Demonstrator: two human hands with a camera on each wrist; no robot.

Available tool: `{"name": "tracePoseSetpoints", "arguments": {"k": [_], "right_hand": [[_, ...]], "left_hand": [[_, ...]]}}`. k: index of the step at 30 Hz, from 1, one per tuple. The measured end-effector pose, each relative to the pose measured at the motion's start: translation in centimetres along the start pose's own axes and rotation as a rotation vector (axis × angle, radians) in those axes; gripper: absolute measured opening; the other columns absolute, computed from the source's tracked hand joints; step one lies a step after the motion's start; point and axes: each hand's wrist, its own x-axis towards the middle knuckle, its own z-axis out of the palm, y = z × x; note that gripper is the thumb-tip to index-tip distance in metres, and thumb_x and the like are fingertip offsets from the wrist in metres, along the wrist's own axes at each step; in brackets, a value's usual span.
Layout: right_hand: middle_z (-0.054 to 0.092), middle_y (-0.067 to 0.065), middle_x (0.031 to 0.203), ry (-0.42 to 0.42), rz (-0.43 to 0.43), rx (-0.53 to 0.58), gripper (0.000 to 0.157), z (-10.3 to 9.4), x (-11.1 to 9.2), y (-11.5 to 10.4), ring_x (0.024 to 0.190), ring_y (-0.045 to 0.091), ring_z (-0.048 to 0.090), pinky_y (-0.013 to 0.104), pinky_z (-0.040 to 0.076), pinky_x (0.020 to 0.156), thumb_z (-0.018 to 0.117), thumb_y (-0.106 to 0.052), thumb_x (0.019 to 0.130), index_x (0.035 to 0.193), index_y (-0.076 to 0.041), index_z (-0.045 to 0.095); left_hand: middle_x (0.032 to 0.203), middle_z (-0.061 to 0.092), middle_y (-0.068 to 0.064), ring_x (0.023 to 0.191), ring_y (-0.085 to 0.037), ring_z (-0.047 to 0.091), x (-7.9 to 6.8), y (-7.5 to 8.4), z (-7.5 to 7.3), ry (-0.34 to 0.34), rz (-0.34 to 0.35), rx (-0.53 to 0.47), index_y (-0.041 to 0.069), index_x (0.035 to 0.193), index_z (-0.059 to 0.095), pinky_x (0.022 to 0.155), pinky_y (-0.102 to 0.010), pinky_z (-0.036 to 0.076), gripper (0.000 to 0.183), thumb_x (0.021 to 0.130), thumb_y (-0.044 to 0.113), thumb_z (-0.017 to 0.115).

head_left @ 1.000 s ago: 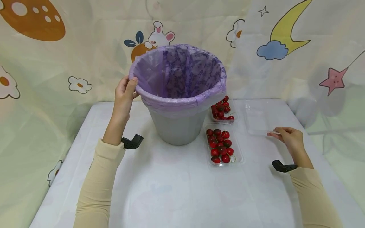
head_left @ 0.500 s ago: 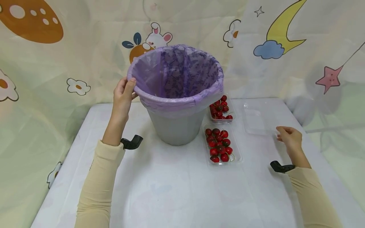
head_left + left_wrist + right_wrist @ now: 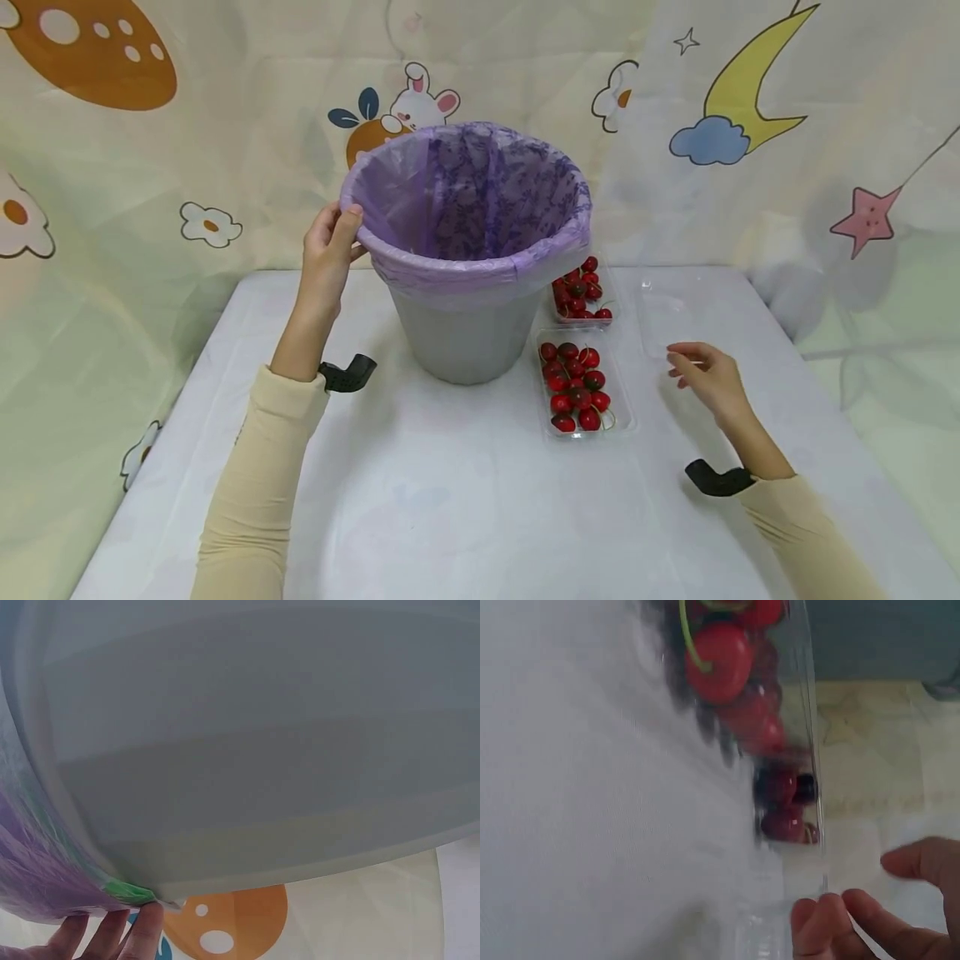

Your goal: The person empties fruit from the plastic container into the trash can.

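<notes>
My left hand (image 3: 327,250) grips the rim of a grey trash can (image 3: 465,337), thumb over the edge. A purple patterned trash bag (image 3: 457,273) lines the can and folds over its rim. In the left wrist view, fingertips (image 3: 146,930) press under the bag's edge. My right hand (image 3: 708,379) hovers with loosely bent fingers, holding nothing. In the right wrist view its thumb (image 3: 919,859) stands apart from the fingers. Left of it, a clear plastic box (image 3: 621,412) holds red cherries (image 3: 576,385). Just beyond the fingertips lies a transparent plastic container (image 3: 647,329), hard to make out.
Behind the front box stands a second clear box of cherries (image 3: 581,292), partly hidden by the can. A white cloth (image 3: 465,500) covers the table. A cartoon-printed curtain (image 3: 277,108) hangs close behind it and at both sides.
My right hand has let go of the transparent container's near edge and moved left toward the front cherry box. My left hand keeps its grip on the can's rim.
</notes>
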Motion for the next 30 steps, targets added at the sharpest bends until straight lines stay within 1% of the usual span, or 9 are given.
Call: {"name": "tracePoseSetpoints", "arguments": {"k": [2, 3, 5, 6, 8, 14, 20, 26, 30], "right_hand": [[0.069, -0.002, 0.09, -0.173, 0.004, 0.009, 0.048, 1.0, -0.3, -0.5, 0.069, 0.004, 0.063, 0.021, 0.053, 0.061, 0.055, -0.031, 0.092, 0.12, 0.008, 0.052], [0.069, 0.007, 0.097, -0.238, 0.019, 0.009, 0.052, 1.5, -0.4, -0.8, 0.073, 0.006, 0.064, 0.023, 0.054, 0.064, 0.055, -0.035, 0.092, 0.122, 0.008, 0.051], [0.063, 0.023, 0.112, -0.335, 0.047, 0.008, 0.054, 2.3, -0.6, -1.1, 0.078, 0.009, 0.065, 0.024, 0.055, 0.068, 0.054, -0.037, 0.093, 0.124, 0.007, 0.05], [0.061, 0.025, 0.115, -0.37, 0.05, 0.013, 0.053, 2.7, -0.6, -1.1, 0.079, 0.011, 0.066, 0.025, 0.055, 0.068, 0.054, -0.035, 0.093, 0.124, 0.008, 0.05], [0.062, 0.026, 0.113, -0.421, 0.056, 0.025, 0.049, 3.2, -0.7, -1.2, 0.078, 0.013, 0.066, 0.026, 0.055, 0.067, 0.055, -0.031, 0.093, 0.123, 0.008, 0.051], [0.065, 0.025, 0.105, -0.497, 0.042, 0.053, 0.042, 4.0, -0.9, -1.4, 0.073, 0.018, 0.068, 0.026, 0.055, 0.061, 0.057, -0.021, 0.092, 0.119, 0.011, 0.053], [0.063, 0.029, 0.107, -0.517, 0.033, 0.086, 0.038, 4.1, -1.1, -1.6, 0.071, 0.019, 0.069, 0.025, 0.056, 0.061, 0.055, -0.014, 0.092, 0.116, 0.016, 0.052], [0.062, 0.031, 0.107, -0.551, 0.032, 0.101, 0.037, 3.8, -1.3, -1.6, 0.072, 0.022, 0.069, 0.025, 0.056, 0.062, 0.055, -0.013, 0.092, 0.114, 0.016, 0.053], [0.062, 0.032, 0.107, -0.555, 0.006, 0.088, 0.037, 3.3, -1.4, -1.8, 0.072, 0.023, 0.069, 0.026, 0.056, 0.062, 0.055, -0.013, 0.092, 0.114, 0.017, 0.052]], "left_hand": [[0.104, 0.055, 0.002, 0.096, -0.008, 0.054, 0.0, 0.0, 0.0, 0.004, -0.001, 0.004, 0.0, 0.127, 0.048, 0.089, -0.025, 0.047, 0.047, 0.09, 0.03, 0.05], [0.104, 0.055, 0.002, 0.096, -0.008, 0.054, 0.0, 0.0, -0.1, 0.007, -0.003, 0.006, 0.0, 0.128, 0.048, 0.089, -0.025, 0.047, 0.048, 0.09, 0.03, 0.05], [0.104, 0.055, 0.003, 0.096, -0.008, 0.054, -0.1, 0.1, -0.1, 0.009, -0.009, 0.003, -0.001, 0.128, 0.047, 0.089, -0.026, 0.047, 0.049, 0.09, 0.03, 0.049], [0.104, 0.054, 0.003, 0.097, -0.008, 0.054, -0.1, 0.1, -0.1, 0.009, -0.011, 0.004, -0.001, 0.128, 0.047, 0.09, -0.026, 0.047, 0.049, 0.09, 0.03, 0.049], [0.105, 0.054, 0.003, 0.098, -0.008, 0.054, -0.1, 0.1, 0.0, 0.004, -0.016, 0.002, 0.0, 0.129, 0.047, 0.091, -0.028, 0.047, 0.049, 0.09, 0.03, 0.049], [0.107, 0.053, 0.003, 0.101, -0.009, 0.053, -0.1, 0.1, -0.1, -0.007, -0.019, 0.013, 0.001, 0.129, 0.046, 0.096, -0.034, 0.046, 0.05, 0.09, 0.032, 0.049], [0.105, 0.054, 0.004, 0.1, -0.009, 0.053, -0.2, 0.0, 0.0, -0.003, -0.017, 0.008, 0.001, 0.129, 0.047, 0.095, -0.033, 0.047, 0.05, 0.09, 0.032, 0.049], [0.105, 0.055, 0.003, 0.101, -0.009, 0.053, -0.2, -0.1, -0.1, 0.004, -0.02, 0.0, 0.002, 0.127, 0.048, 0.097, -0.037, 0.046, 0.048, 0.09, 0.032, 0.05], [0.106, 0.055, 0.003, 0.101, -0.01, 0.054, 0.0, -0.1, -0.1, 0.004, -0.019, -0.002, 0.003, 0.128, 0.048, 0.095, -0.034, 0.047, 0.048, 0.09, 0.032, 0.05]]}}
